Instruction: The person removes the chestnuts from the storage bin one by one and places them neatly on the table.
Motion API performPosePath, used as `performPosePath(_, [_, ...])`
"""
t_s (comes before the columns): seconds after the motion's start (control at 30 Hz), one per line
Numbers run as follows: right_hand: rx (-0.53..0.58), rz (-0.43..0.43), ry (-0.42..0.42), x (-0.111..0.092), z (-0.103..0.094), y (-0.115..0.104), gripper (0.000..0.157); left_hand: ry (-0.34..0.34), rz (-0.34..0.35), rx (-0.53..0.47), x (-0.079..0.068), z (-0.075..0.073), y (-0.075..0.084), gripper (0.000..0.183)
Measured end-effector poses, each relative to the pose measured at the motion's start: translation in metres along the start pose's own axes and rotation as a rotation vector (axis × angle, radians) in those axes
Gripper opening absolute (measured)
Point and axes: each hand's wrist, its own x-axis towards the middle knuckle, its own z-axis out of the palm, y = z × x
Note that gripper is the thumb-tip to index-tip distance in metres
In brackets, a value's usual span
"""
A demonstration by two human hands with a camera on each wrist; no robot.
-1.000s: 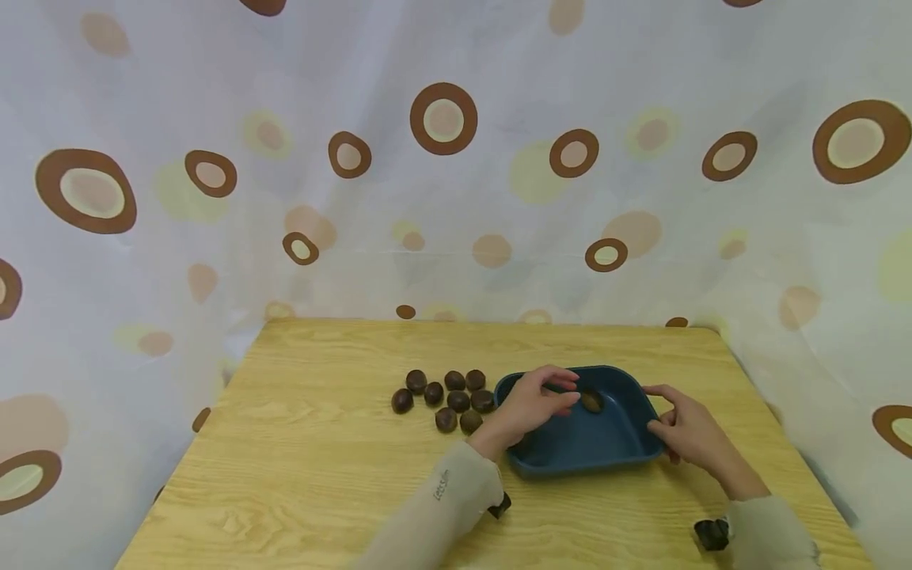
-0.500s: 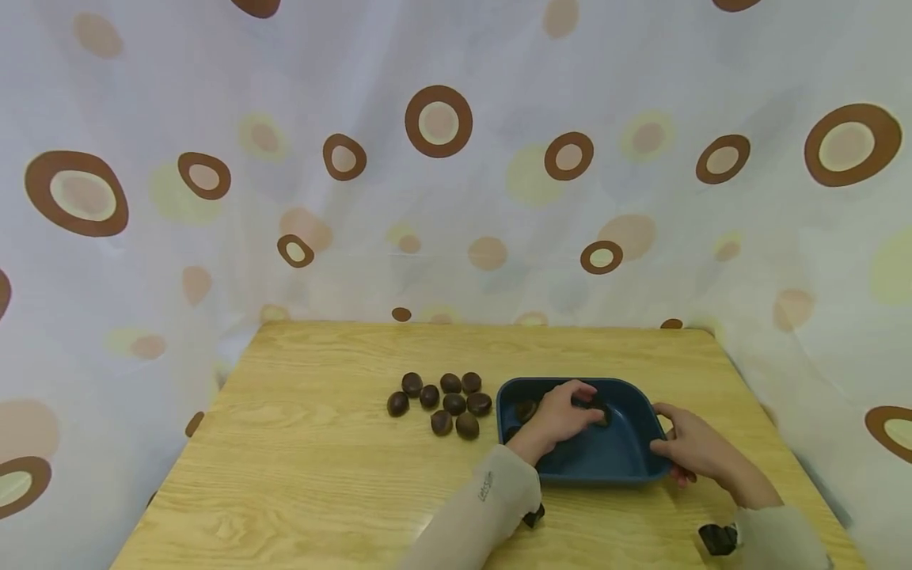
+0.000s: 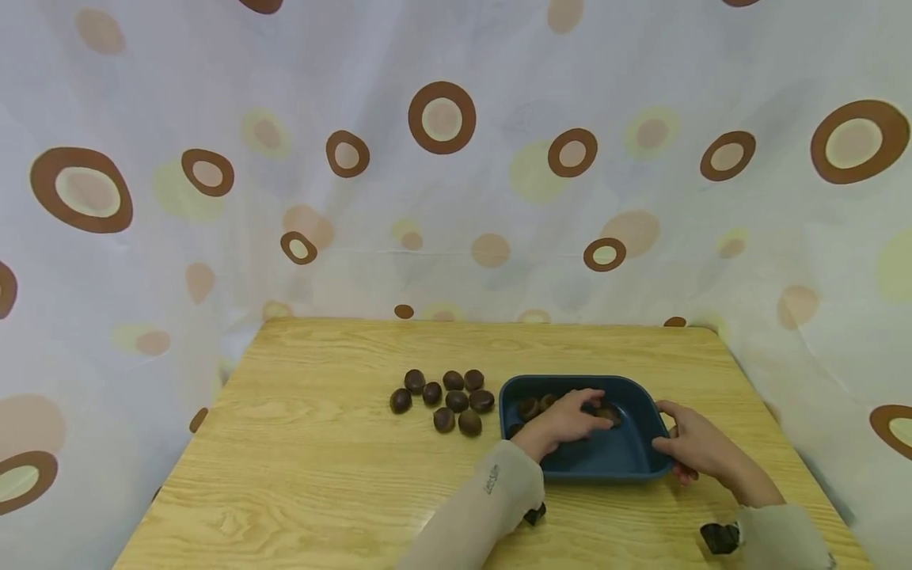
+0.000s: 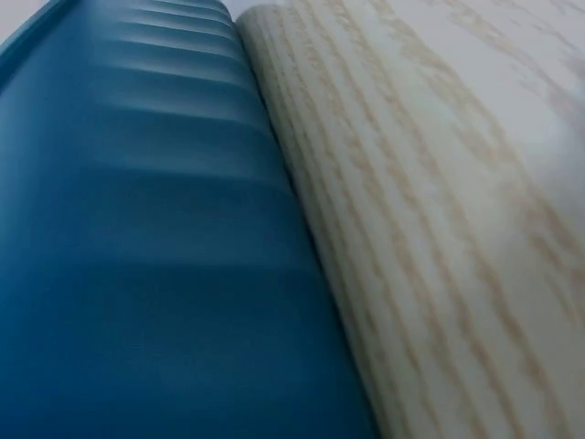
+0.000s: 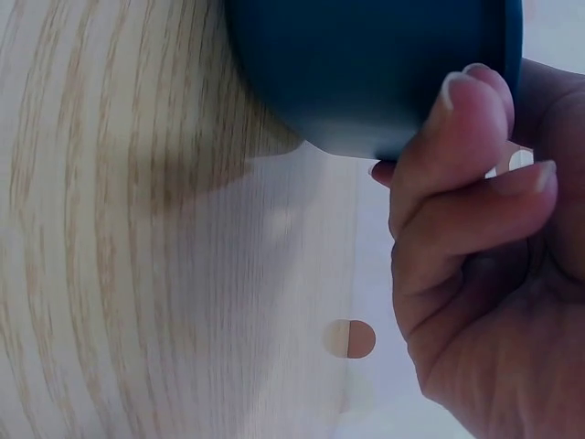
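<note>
A dark blue rectangular box with rounded corners stands on the table. My right hand grips its right end; fingers lie curled against the outer wall in the right wrist view. My left hand reaches into the box over the left wall. Its thumb and fingers are apart, with a brown chestnut at their tips; whether they press on it cannot be told. More chestnuts lie in the left part of the box, some hidden by that hand. The left wrist view shows only the box's outer wall and wood.
To the left of the box, several loose dark chestnuts lie grouped on the wooden table. A patterned white curtain hangs behind the table and along both sides.
My left hand has moved right and down into the box, to the chestnut. The box has gone from slightly tilted to flat, the right hand keeping its grip. The loose chestnuts have stayed put.
</note>
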Motion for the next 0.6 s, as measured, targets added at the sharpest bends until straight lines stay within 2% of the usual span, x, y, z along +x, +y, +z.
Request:
performPosePath(0.2, [0.010, -0.008, -0.012, 0.0002, -0.0017, 0.0007, 0.071, -0.032, 0.001, 0.173, 0.0022, 0.0013, -0.0003, 0.046])
performPosePath(0.47, [0.011, 0.004, -0.017, 0.0005, -0.0030, 0.0007, 0.070, -0.086, 0.031, 0.258, 0.0032, 0.0018, -0.0010, 0.048])
performPosePath(0.6, [0.020, 0.006, -0.021, 0.0015, -0.0014, 0.0032, 0.068, -0.061, 0.058, 0.341, -0.0025, 0.0027, 0.0027, 0.045])
